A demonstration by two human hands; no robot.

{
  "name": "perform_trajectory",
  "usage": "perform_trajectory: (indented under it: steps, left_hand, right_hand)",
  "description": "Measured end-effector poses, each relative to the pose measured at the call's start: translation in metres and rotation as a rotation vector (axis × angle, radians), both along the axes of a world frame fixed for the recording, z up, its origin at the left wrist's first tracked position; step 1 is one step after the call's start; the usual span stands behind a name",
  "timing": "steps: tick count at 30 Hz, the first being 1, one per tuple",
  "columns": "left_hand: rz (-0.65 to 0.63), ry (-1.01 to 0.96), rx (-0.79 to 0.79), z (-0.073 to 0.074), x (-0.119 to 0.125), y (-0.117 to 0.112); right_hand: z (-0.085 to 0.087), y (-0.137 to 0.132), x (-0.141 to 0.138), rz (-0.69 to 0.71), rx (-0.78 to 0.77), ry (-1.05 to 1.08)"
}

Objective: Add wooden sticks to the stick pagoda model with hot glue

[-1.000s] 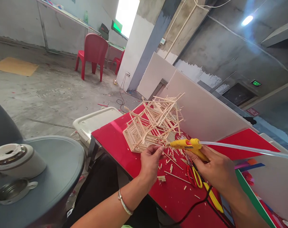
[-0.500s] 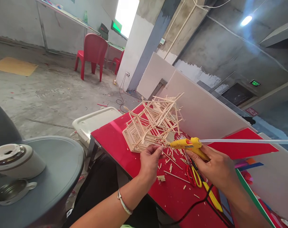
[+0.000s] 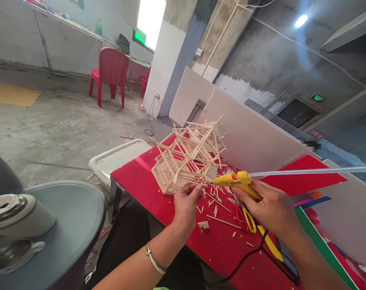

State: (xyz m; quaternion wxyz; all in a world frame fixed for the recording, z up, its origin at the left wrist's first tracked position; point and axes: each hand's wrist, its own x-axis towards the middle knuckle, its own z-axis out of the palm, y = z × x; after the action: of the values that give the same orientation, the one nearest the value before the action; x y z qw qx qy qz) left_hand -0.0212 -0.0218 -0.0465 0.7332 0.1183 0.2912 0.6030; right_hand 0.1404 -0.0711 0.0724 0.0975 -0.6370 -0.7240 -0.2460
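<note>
My right hand (image 3: 271,203) is wrapped around the handle of a yellow hot glue gun (image 3: 231,180), with a long clear glue stick (image 3: 309,172) running out of its back end. The gun's nozzle points left, close to the fingertips of my left hand (image 3: 185,201). Thumb and index finger there are pinched together; whatever they hold is too small to make out. Just beyond stands a model built of thin wooden sticks (image 3: 190,155), with a flat platform and a tangled upper frame. Cut stick pieces (image 3: 203,224) lie below my hands.
The red table (image 3: 146,185) also carries red-handled and yellow-handled scissors (image 3: 249,221), a yellow cutter (image 3: 271,245) and a black cord (image 3: 246,259). White boards (image 3: 240,129) stand behind. At left, a grey round stool (image 3: 80,213) bears a white pot (image 3: 22,217). A cream stool (image 3: 119,157) adjoins the table.
The camera view has shifted slightly, so the scene sits a little further left. Both hands keep their grip, and the nozzle remains by my left fingertips.
</note>
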Motion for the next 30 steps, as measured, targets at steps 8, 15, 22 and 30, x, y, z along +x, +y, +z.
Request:
perform_trajectory:
  steps: [8,15,22,30]
  left_hand:
    - [0.002,0.026,0.001,0.0,0.0,0.001]
    - [0.008,0.019,0.003,-0.001,0.001,0.003]
    - [0.005,0.026,-0.007,-0.001,0.001,0.003]
    - [0.011,0.018,-0.003,0.001,0.0,0.002]
  right_hand:
    - [0.003,0.003,-0.007,0.019,0.025,0.043]
    - [0.008,0.0,-0.006,0.01,0.0,0.066]
    - [0.006,-0.001,-0.009,0.035,0.025,0.032]
    - [0.008,-0.005,-0.01,0.039,0.003,0.027]
